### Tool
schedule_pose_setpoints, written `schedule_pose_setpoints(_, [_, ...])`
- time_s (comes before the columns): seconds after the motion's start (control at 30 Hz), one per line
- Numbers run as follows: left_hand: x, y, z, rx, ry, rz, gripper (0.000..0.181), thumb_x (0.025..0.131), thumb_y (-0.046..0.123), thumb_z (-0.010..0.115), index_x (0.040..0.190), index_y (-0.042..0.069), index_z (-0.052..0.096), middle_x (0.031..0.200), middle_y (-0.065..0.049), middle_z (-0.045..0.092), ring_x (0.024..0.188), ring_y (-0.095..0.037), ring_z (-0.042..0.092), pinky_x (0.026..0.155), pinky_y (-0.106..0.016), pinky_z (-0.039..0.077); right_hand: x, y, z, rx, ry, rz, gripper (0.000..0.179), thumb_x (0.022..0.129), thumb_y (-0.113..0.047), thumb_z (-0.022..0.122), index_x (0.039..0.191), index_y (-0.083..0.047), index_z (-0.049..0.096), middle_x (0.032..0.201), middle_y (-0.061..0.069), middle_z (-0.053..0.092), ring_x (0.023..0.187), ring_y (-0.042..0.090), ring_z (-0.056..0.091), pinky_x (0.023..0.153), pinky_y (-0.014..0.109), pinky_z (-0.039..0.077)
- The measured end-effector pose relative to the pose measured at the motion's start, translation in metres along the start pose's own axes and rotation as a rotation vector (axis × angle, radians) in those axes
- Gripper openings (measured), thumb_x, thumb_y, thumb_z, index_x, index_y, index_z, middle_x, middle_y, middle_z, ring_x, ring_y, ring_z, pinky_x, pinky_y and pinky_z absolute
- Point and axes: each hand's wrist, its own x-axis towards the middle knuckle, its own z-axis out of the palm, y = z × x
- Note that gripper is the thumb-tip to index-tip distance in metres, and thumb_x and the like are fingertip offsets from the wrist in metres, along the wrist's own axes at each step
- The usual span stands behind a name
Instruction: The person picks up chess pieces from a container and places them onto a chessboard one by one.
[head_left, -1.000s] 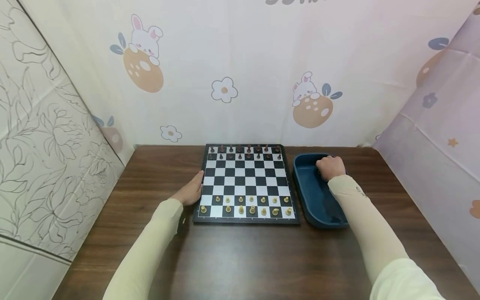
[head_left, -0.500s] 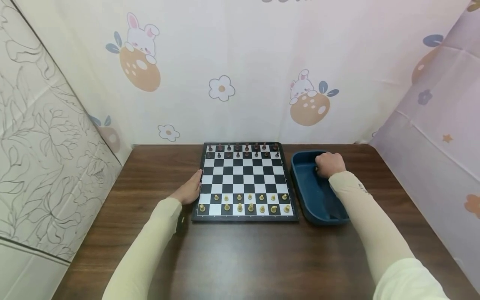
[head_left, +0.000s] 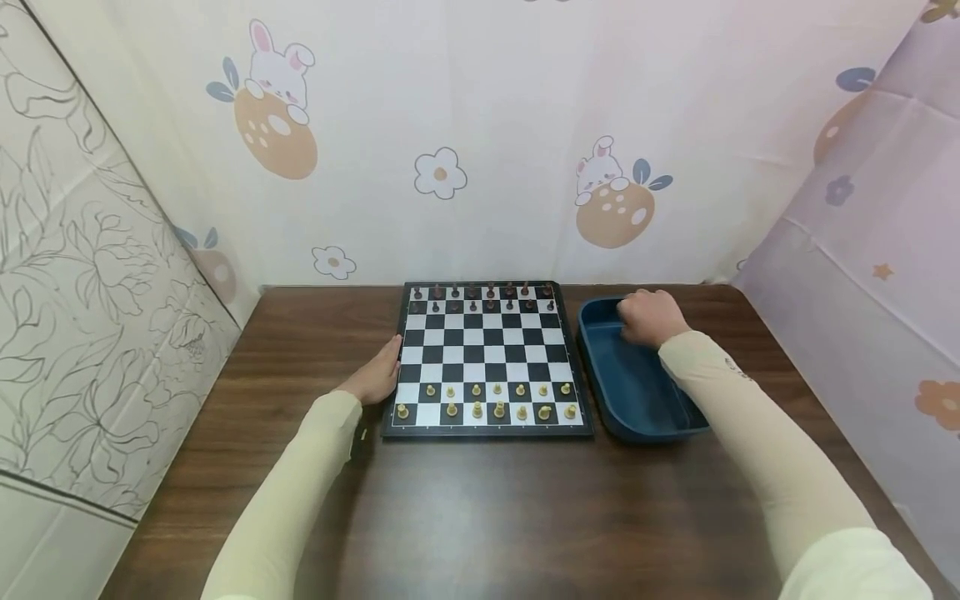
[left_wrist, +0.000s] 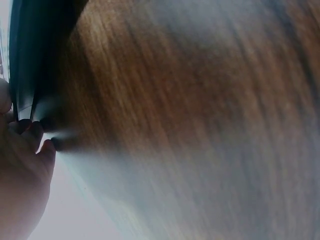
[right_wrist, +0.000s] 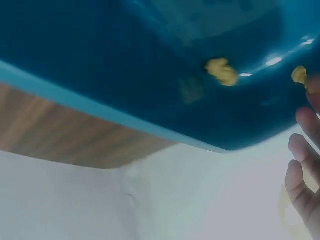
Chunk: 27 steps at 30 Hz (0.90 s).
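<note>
My right hand (head_left: 651, 317) is over the back of the blue tray (head_left: 603, 400). In the right wrist view its fingertips pinch a small gold chess piece (right_wrist: 299, 75), partly hidden by the fingers. Another gold chess piece (right_wrist: 221, 71), blurred, lies in the tray. My left hand (head_left: 375, 375) rests against the left side of the magnetic-style chessboard (head_left: 483, 337), fingers extended along its edge; the left wrist view shows the fingertips (left_wrist: 47, 150) right at the dark board side. Gold pieces (head_left: 477, 409) stand in two near rows, dark red pieces (head_left: 491, 292) in two far rows.
The brown wooden table (head_left: 465, 508) carries board and tray side by side. Behind it hangs a patterned cloth (head_left: 495, 167); another cloth closes the right side, and a flower-patterned panel (head_left: 105, 250) stands at the left.
My right hand has moved slightly back and left over the tray, its knuckles now above the back rim. The left hand stays at the board's edge. The head view has shifted a little.
</note>
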Motion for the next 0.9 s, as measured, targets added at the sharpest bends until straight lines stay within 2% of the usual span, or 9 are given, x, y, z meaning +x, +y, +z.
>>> schedule_pose_setpoints(0.07, [0.000, 0.000, 0.000, 0.004, 0.000, 0.004, 0.055, 0.103, 0.013, 0.022, 0.150, -0.006, 0.000, 0.157, -0.022, 0.001, 0.144, -0.032, 0.003, 0.116, -0.043, 0.008, 0.004, -0.006, -0.008, -0.004, 0.022, -0.024, 0.040, 0.075, 0.002, 0.058, 0.050, -0.018, 0.033, 0.050, -0.001, 0.030, 0.051, 0.018, 0.032, 0.047, 0.032, 0.026])
schedule_pose_setpoints(0.23, [-0.001, 0.001, -0.001, 0.006, 0.001, 0.009, 0.055, 0.103, 0.013, 0.022, 0.150, -0.006, 0.000, 0.157, -0.022, 0.001, 0.144, -0.032, 0.002, 0.116, -0.043, 0.008, 0.014, -0.025, -0.028, -0.018, 0.018, -0.054, 0.034, 0.077, 0.000, 0.056, 0.052, -0.016, 0.041, 0.055, 0.000, 0.039, 0.055, 0.021, 0.039, 0.050, 0.034, 0.033])
schedule_pose_setpoints(0.43, [0.000, 0.000, 0.000, 0.024, -0.009, 0.010, 0.055, 0.103, 0.013, 0.023, 0.150, -0.006, 0.000, 0.157, -0.022, 0.001, 0.144, -0.032, 0.002, 0.115, -0.043, 0.009, 0.028, -0.051, -0.042, -0.082, 0.038, -0.107, 0.027, 0.076, 0.001, 0.056, 0.054, -0.014, 0.051, 0.057, 0.000, 0.044, 0.056, 0.020, 0.040, 0.050, 0.032, 0.030])
schedule_pose_setpoints(0.63, [-0.001, 0.001, 0.000, 0.004, -0.010, -0.004, 0.055, 0.103, 0.013, 0.023, 0.150, -0.005, -0.001, 0.157, -0.021, 0.000, 0.144, -0.032, 0.002, 0.116, -0.044, 0.008, 0.041, -0.078, -0.055, -0.091, 0.009, -0.146, 0.006, 0.077, -0.007, 0.066, 0.075, -0.010, 0.071, 0.068, 0.001, 0.056, 0.062, 0.020, 0.047, 0.053, 0.032, 0.041])
schedule_pose_setpoints(0.8, [-0.003, 0.002, -0.001, -0.006, -0.014, -0.020, 0.056, 0.104, 0.013, 0.023, 0.150, -0.004, -0.001, 0.158, -0.020, 0.000, 0.144, -0.031, 0.001, 0.116, -0.043, 0.008, 0.052, -0.102, -0.066, -0.095, -0.018, -0.199, 0.008, 0.081, -0.011, 0.066, 0.084, -0.009, 0.074, 0.077, 0.003, 0.062, 0.068, 0.021, 0.049, 0.058, 0.032, 0.043])
schedule_pose_setpoints(0.9, [-0.004, 0.004, -0.001, -0.005, -0.014, -0.017, 0.055, 0.103, 0.013, 0.023, 0.150, -0.005, -0.001, 0.157, -0.021, 0.001, 0.144, -0.031, 0.002, 0.116, -0.043, 0.008, 0.058, -0.118, -0.071, -0.097, 0.001, -0.235, 0.008, 0.081, -0.011, 0.066, 0.085, -0.009, 0.073, 0.079, 0.004, 0.063, 0.069, 0.021, 0.051, 0.059, 0.032, 0.044])
